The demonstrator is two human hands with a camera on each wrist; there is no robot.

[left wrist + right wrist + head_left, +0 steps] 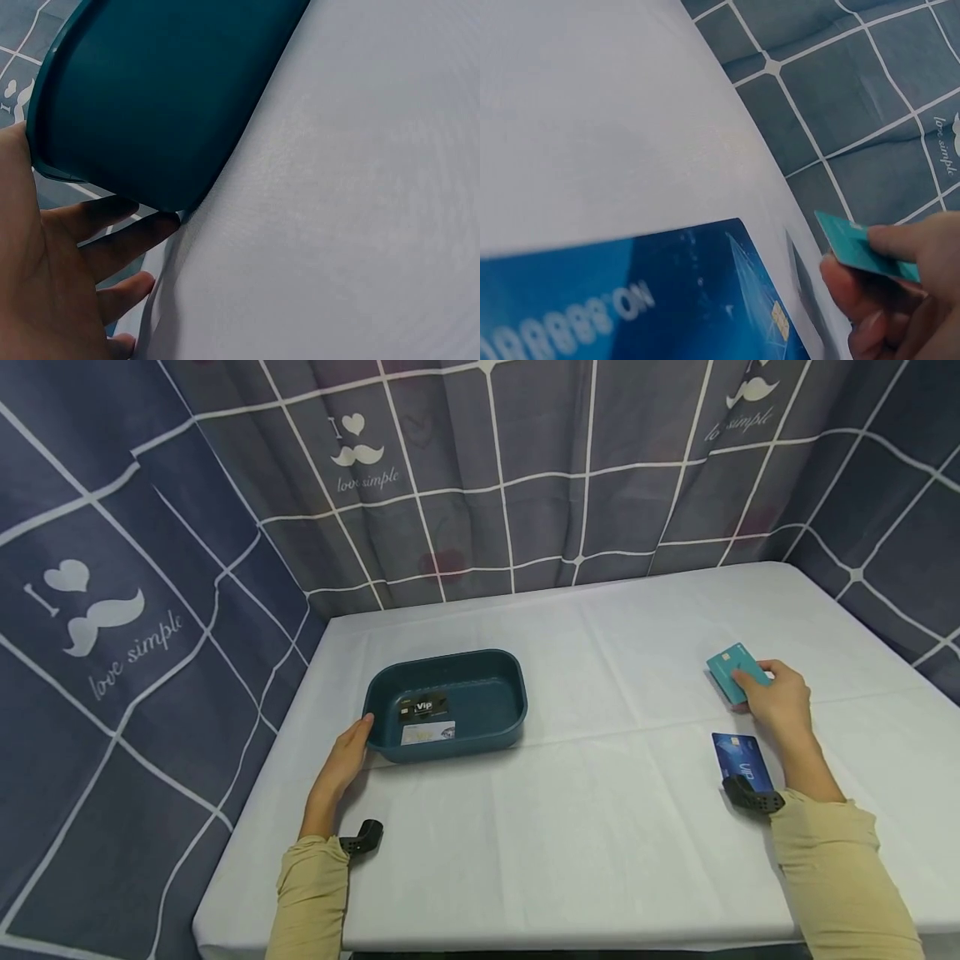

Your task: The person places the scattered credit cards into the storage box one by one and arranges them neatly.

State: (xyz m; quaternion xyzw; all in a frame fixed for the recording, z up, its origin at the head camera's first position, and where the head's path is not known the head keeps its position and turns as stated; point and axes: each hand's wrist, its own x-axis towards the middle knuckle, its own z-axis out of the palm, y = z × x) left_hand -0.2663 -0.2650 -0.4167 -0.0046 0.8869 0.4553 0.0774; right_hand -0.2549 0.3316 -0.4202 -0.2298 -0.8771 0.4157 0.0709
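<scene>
At the right of the table my right hand (780, 700) pinches a teal bank card (731, 667), thumb on top and fingers underneath; the right wrist view shows this teal card (855, 244) tilted between them. Just nearer to me, a blue VIP card (741, 760) lies on the cloth, partly covered by the wrist camera. My left hand (347, 756) holds the left end of a dark teal bin (480, 745), thumb at its rim. In the left wrist view, fingertips (161, 225) touch the bin's lower edge. Inside lie a black Vip card (423, 707) and a whitish card (428, 732).
White cloth (600, 827) covers the table. Dark checked curtains (540, 485) with white lines stand behind it and at both sides. The bin sits left of the middle, well apart from the cards at the right.
</scene>
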